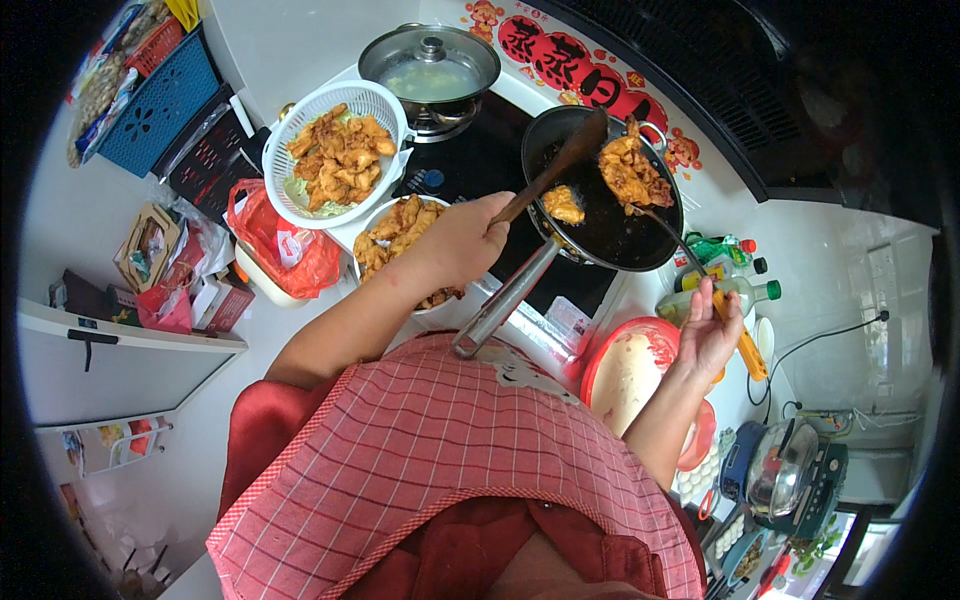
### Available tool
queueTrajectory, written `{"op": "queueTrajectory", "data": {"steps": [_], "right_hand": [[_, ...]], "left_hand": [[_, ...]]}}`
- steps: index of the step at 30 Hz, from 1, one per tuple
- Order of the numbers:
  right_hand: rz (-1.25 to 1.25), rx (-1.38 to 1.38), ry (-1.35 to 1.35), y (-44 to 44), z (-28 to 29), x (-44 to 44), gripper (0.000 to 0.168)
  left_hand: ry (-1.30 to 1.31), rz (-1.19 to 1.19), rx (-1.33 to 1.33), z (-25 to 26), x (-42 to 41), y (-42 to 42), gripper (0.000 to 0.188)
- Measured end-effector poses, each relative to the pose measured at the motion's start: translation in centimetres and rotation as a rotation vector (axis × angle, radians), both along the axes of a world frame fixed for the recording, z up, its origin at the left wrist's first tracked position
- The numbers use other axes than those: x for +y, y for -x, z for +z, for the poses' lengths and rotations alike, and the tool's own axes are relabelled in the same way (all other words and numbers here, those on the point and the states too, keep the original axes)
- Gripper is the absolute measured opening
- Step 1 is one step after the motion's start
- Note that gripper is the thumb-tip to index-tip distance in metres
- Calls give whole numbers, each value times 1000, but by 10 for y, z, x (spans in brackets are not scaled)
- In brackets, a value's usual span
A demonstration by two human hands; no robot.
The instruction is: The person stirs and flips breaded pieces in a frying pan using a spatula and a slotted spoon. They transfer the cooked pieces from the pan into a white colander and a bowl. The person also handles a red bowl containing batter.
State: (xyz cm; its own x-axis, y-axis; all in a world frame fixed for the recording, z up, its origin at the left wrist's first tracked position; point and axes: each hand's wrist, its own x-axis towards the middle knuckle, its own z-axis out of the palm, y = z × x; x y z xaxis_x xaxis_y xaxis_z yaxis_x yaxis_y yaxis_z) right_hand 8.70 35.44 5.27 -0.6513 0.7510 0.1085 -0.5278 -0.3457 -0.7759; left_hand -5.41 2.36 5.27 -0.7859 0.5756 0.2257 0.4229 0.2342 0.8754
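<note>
My left hand (465,244) grips the handle of a dark wooden spatula (562,165), whose blade reaches over a black frying pan (645,251). My right hand (709,330) holds the orange handle of a metal strainer or ladle (739,337); its head is hidden under a heap of fried battered pieces (630,176) over the pan. One golden piece (564,205) lies in dark oil in the pan. The pan's metal handle (506,300) points towards me. Left of the pan, a white plastic colander (276,169) holds fried pieces on shredded greens; a white bowl (358,229) below it holds more, partly behind my left forearm.
A glass-lidded pot (431,71) stands behind the colander on the black hob (495,142). A red-rimmed basin of batter (592,367), bottles (739,292) and egg trays (701,476) are at right. A red plastic bag (315,259) lies left. The range hood (720,90) overhangs the back.
</note>
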Motion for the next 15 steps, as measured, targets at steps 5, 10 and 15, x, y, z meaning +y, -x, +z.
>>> {"op": "queueTrajectory", "data": {"steps": [5,10,15], "right_hand": [[-29,12,-39,6,18,1,18],[-30,39,-66,7,27,0,18],[-37,-38,-5,3,-3,0,20]], "left_hand": [[-65,84,7,4,-3,5,30],[-67,100,-31,11,-4,2,28],[-8,109,-115,14,-7,-5,24]]}}
